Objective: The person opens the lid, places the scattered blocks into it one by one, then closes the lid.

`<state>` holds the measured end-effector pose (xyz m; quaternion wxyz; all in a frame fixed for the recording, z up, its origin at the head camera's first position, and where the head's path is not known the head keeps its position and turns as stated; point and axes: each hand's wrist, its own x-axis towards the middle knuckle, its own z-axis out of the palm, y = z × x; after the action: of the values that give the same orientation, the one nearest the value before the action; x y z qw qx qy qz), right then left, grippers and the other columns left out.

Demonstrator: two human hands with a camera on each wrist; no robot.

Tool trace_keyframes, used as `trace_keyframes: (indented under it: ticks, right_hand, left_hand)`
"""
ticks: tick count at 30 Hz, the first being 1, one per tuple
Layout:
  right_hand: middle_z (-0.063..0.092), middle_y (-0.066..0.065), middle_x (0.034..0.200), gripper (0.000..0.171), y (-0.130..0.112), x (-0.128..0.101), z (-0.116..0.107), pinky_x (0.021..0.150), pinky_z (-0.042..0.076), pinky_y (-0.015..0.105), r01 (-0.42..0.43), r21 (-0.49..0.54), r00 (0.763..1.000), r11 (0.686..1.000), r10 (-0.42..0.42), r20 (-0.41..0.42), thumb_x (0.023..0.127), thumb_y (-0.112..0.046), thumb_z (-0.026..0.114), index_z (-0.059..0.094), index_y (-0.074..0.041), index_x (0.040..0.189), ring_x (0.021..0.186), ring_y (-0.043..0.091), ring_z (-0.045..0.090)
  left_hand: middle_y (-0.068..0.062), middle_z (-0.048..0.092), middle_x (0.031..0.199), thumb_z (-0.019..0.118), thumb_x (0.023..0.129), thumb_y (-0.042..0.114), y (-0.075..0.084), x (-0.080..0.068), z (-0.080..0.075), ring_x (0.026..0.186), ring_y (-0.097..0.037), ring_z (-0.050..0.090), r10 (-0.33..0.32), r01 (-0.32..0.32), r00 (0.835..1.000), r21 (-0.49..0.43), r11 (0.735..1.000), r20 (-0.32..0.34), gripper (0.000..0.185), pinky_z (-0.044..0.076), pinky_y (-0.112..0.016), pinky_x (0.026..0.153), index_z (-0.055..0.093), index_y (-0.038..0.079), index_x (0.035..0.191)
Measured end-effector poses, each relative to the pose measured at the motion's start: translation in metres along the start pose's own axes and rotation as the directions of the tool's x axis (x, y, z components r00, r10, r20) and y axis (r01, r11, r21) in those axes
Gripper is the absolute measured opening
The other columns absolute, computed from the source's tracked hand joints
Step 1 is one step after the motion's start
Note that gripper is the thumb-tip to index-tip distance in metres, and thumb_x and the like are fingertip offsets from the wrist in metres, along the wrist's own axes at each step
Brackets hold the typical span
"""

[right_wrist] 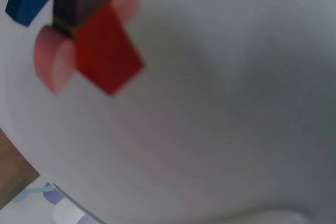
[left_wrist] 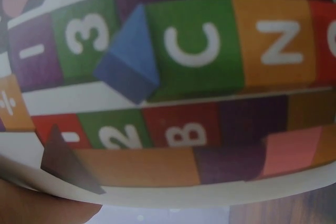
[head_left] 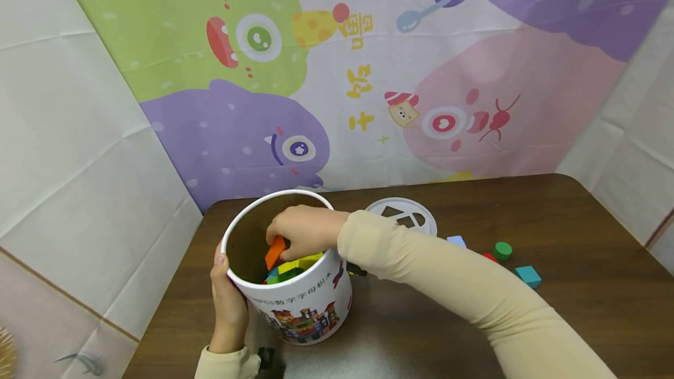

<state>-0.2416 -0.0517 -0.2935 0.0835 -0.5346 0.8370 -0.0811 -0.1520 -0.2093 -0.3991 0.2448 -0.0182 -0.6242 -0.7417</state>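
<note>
Mostly smooth, hard-edged forms in the head view. White bucket [head_left: 310, 303], round-walled and glossy, stood on a dark wood-grain surface [head_left: 421, 320], its side printed with black characters and a many-coloured block castle. Left hand [head_left: 229, 303] gripped the bucket's near left side, a digit up at the rim. Right hand [head_left: 305, 230] reached inside over the rim, fingers pinching an orange block [head_left: 275, 252], flat-faced and matte. Below it, within the bucket, lay a yellow block [head_left: 308, 261] and a green block [head_left: 289, 274], partly hidden. Behind the right sleeve: a white disc-shaped lid [head_left: 405, 214] with shaped cut-outs. Further right on the surface: a green cylinder [head_left: 502, 251], a teal block [head_left: 528, 276], a pale blue block [head_left: 456, 241] and a red piece half covered by the sleeve. Creased, soft cloth [head_left: 347, 162] with cartoon creatures hung behind.

Left wrist view gave what the head view could not: the print close up, tiles reading 3, C, N, 2, B, plus a blue prism shape; skin at lower left.

Right wrist view, blurred, showed white curved wall with printed red, pink and blue solids; the grip could not be told there.
</note>
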Motion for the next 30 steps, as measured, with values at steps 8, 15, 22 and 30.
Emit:
trace_keyframes:
  ticks: [8,15,22,30]
  right_hand:
    - [0.071,0.003,0.109,0.031,0.002,0.000,0.001,0.092,0.049,0.024,-0.021,0.047,1.000,0.999,0.021,0.011,0.091,-0.021,0.067,0.068,-0.008,0.120,0.098,0.011,0.062]
    - [0.071,0.002,0.107,0.030,0.003,-0.005,-0.001,0.091,0.049,0.023,0.008,0.072,0.999,0.997,-0.004,-0.050,0.092,-0.021,0.065,0.069,-0.009,0.119,0.096,0.010,0.062]
    - [0.071,0.000,0.105,0.026,0.010,-0.026,-0.005,0.089,0.049,0.020,0.112,0.138,0.973,0.984,-0.080,-0.217,0.094,-0.019,0.063,0.070,-0.010,0.116,0.095,0.009,0.064]
    - [0.071,0.000,0.106,0.021,0.037,-0.081,0.008,0.085,0.053,0.021,0.271,0.092,0.768,0.958,-0.158,-0.621,0.089,-0.012,0.070,0.072,-0.010,0.109,0.096,0.009,0.065]
  left_hand:
    - [-0.004,0.050,0.132,0.020,0.101,0.038,-0.003,0.000,-0.001,0.121,-0.020,0.047,0.020,-0.020,1.000,0.000,1.000,0.022,0.055,0.038,-0.034,0.100,0.041,0.011,0.144]
    - [-0.003,0.049,0.133,0.019,0.101,0.038,-0.003,0.000,-0.001,0.123,-0.019,0.046,0.027,-0.027,0.999,0.011,1.000,0.026,0.055,0.038,-0.032,0.101,0.040,0.010,0.144]
    - [-0.003,0.050,0.132,0.019,0.102,0.037,-0.002,0.000,-0.002,0.123,-0.019,0.047,0.037,-0.037,0.999,0.013,0.999,0.026,0.054,0.038,-0.031,0.101,0.041,0.010,0.144]
    - [-0.002,0.054,0.128,0.022,0.101,0.034,-0.003,0.001,-0.001,0.120,-0.018,0.049,0.060,-0.060,0.998,-0.018,0.998,0.024,0.052,0.040,-0.031,0.100,0.046,0.009,0.140]
